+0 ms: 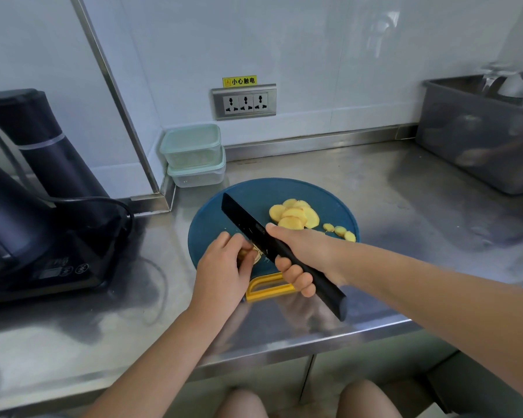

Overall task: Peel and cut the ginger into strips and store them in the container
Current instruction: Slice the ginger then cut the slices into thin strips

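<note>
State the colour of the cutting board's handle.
Yellow: the handle on the blue cutting board shows best in the head view, below the right hand.

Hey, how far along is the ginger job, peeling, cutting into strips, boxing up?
Done: peeled yellow ginger slices lie piled on the round blue cutting board. In hand: the left hand pins a small ginger piece while the right hand holds the black knife against it. Left: no strips show yet, and the two stacked clear containers with pale green lids stand lidded at the back.
</note>
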{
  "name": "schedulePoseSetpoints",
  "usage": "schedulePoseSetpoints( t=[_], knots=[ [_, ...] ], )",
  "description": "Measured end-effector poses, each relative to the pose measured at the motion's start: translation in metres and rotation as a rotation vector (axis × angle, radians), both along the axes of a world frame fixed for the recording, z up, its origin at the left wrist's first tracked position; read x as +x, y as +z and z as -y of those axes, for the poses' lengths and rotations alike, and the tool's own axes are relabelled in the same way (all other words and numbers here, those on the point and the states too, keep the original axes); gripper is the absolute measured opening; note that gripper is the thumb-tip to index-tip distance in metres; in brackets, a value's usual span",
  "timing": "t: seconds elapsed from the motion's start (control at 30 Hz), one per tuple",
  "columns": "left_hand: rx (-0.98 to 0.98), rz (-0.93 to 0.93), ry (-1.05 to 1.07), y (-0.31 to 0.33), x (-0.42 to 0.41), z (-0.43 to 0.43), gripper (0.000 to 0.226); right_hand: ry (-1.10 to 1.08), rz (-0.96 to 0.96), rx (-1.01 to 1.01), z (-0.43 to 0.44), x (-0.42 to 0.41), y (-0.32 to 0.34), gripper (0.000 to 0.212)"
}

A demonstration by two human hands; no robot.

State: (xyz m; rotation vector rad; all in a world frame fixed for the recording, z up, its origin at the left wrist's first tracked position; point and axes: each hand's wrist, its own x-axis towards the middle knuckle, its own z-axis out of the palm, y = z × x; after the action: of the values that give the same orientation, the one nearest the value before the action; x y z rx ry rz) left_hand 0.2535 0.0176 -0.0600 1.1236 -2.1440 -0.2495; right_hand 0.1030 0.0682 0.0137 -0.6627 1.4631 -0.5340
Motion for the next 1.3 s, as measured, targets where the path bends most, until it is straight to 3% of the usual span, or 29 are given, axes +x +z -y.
schedulePoseSetpoints(
  t=[0.2,0.43,1.13,1.3],
  knots=[
    [0.016,-0.009,0.000,0.001,0.000,-0.001,0.006,0.040,-0.034,0.010,0.000,0.001,0.002,0.062],
    [0.017,-0.025,-0.010,0.000,0.001,0.000,0.007,0.012,0.077,0.053,0.000,-0.001,0.000,0.063],
    [-0.005,-0.034,-0.033,-0.001,0.004,-0.001,0.010,0.002,-0.190,0.046,0.004,0.024,-0.010,0.065],
    [0.023,-0.054,-0.064,-0.002,0.007,-0.003,0.009,-0.168,-0.024,0.043,-0.003,0.015,-0.015,0.063]
  ],
)
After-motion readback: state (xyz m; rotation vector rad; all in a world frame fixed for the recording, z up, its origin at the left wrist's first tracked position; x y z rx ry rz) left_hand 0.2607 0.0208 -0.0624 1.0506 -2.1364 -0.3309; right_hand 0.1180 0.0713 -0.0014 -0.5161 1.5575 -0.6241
